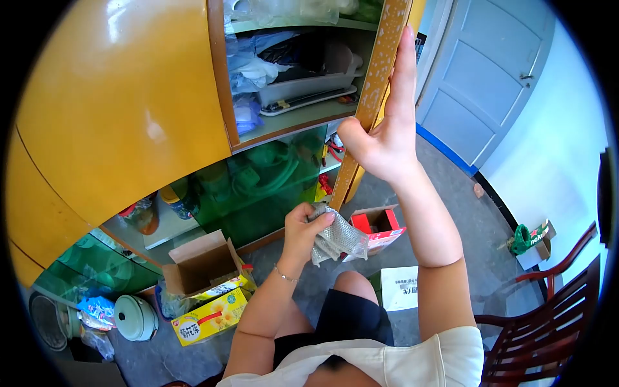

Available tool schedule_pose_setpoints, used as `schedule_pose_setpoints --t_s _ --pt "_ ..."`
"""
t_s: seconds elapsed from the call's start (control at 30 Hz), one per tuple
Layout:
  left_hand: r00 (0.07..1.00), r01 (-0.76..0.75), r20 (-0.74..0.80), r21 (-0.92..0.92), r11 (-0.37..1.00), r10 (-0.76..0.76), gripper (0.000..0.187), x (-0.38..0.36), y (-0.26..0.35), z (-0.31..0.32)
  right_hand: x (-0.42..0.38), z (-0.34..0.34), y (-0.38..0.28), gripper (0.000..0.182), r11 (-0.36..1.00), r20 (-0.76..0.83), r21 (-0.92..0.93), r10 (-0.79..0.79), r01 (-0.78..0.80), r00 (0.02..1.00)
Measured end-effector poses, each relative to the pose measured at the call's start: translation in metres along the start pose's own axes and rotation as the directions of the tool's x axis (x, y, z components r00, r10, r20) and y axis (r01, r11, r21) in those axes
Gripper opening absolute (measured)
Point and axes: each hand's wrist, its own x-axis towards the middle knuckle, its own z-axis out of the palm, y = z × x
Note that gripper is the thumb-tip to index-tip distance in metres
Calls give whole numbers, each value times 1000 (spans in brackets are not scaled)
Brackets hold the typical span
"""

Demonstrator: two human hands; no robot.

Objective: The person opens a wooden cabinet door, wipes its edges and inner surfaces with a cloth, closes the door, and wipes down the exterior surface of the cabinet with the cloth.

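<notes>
Left hand (298, 235): at six o'clock, my fingers curled and thumb clamped over the cloth's bunched edge.
Right hand (390, 145): at two o'clock, opened flat, thumb spread, gripping nothing, laid along the cabinet door (377, 71); how hard it presses, I can't tell.
Grey cloth (340, 240): at five o'clock, loose end drooping near the red box (385, 238); I'd judge it light, floppy, unbreakable, its mesh hardly slippery.
Best hold: the gathered edge, folded into a pad.

One silvery mesh cloth (338, 238), one bracelet (285, 277), one lidded pot (135, 317). At least four boxes (209, 316); one door (490, 71), one slatted armchair (548, 332).
</notes>
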Motion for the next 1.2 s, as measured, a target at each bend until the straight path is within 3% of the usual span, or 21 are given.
schedule_pose_setpoints --t_s 0.13,0.3,0.4,0.63,0.77,0.97,1.07,1.1,1.2 --pt "999 29 15 18 999 -30 25 0 2 -3 -3 -6 10 92 980 1 -193 -56 55 998" --pt "999 43 -9 -20 999 -44 29 -7 2 -1 -1 -8 7 89 955 -9 -280 -104 97 995" --pt "1000 18 12 157 987 -20 28 0 15 1 -1 -6 5 91 960 -4 -276 -55 52 998" --pt "993 115 42 -67 991 -113 26 -7 8 -3 0 -9 2 91 957 -11 -286 -58 53 998" --pt "997 68 17 98 993 -70 27 2 16 0 0 -7 0 91 963 -14 -266 -37 32 999" --pt "993 106 43 58 993 -109 29 -13 -10 -12 -1 -7 4 91 965 -16 -257 -55 49 998" --pt "993 96 -88 172 980 -82 23 -24 -51 -39 -1 -6 5 91 954 -4 -292 -73 68 997" --pt "986 132 -119 100 986 -120 19 -31 -49 -39 0 -4 6 91 947 -5 -314 -82 76 997" --pt "977 -58 -204 40 998 65 15 -35 -39 -39 1 0 8 90 940 -12 -329 -95 86 995"
